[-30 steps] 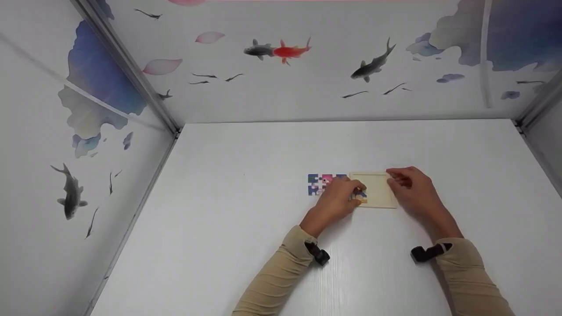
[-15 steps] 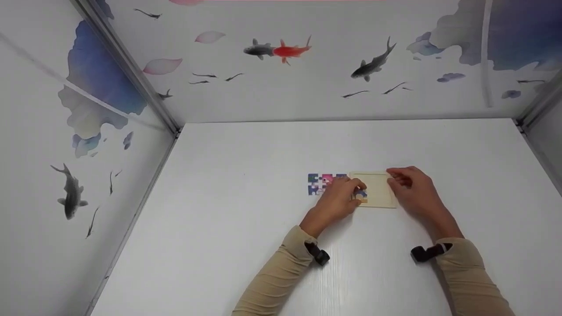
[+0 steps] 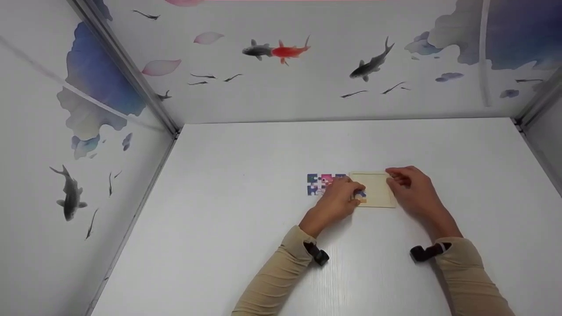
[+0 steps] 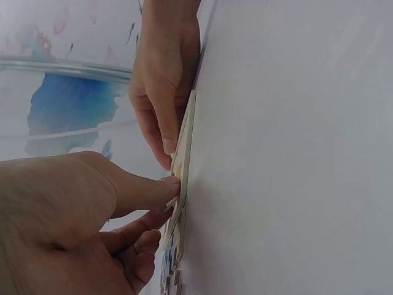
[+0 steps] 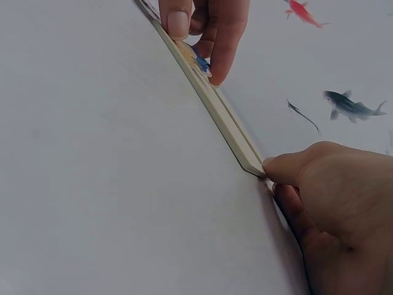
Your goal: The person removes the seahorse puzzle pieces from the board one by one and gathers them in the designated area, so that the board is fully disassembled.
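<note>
A shallow, pale wooden puzzle tray (image 3: 380, 189) lies flat on the table in the head view. At its lower left corner my left hand (image 3: 333, 196) pinches a blue and yellow puzzle piece (image 3: 362, 195) between thumb and fingers, inside the rim. The right wrist view shows this puzzle piece (image 5: 196, 60) low against the tray (image 5: 228, 126), partly covered by fingertips. My right hand (image 3: 413, 188) holds the tray's right side near the upper corner, its thumb on the rim. Fingers hide part of the tray's left side.
Several colourful puzzle pieces (image 3: 312, 190) lie close together on the white table (image 3: 246, 210), just left of the tray and partly behind the left hand. A wall with painted fish (image 3: 290, 52) stands at the back, another wall (image 3: 30, 184) at the left.
The puzzle piece at my left fingertips has shifted very slightly in the tray's corner. Both hands and the tray stay in nearly the same place.
</note>
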Tool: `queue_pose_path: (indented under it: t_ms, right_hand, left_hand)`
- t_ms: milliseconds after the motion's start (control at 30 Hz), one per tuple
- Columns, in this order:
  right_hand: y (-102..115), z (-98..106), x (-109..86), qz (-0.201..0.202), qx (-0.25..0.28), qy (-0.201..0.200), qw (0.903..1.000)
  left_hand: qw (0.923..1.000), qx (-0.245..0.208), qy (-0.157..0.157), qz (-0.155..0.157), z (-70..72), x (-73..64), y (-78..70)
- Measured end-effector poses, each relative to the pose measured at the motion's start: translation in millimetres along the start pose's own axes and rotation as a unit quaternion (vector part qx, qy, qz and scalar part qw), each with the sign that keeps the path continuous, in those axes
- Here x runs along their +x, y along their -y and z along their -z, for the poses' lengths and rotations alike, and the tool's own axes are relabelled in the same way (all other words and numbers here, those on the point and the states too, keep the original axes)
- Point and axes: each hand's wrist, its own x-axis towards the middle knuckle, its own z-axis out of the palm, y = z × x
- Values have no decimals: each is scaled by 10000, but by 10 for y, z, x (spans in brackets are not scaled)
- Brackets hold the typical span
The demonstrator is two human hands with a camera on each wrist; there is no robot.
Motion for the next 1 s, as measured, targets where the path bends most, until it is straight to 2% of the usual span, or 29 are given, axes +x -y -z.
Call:
queue_pose_path:
  t_ms: [233, 433, 600, 833, 1000]
  right_hand:
    - [-5, -13, 9, 19, -61, -68, 10000]
    - [1, -15, 11, -15, -40, -49, 10000]
    - [-10, -7, 17, -50, -87, -11, 9999]
    - [-15, 6, 12, -120, -86, 49, 9999]
    - [-5, 7, 4, -162, -36, 55, 9998]
  left_hand:
    - [9999, 96, 54, -100, -10, 0, 31]
    - [9988, 270, 179, -377, 13, -17, 52]
    - [9981, 340, 260, -448, 20, -26, 66]
    - [9974, 373, 63, -613, 30, -71, 117]
    - [9979, 136, -126, -619, 63, -121, 203]
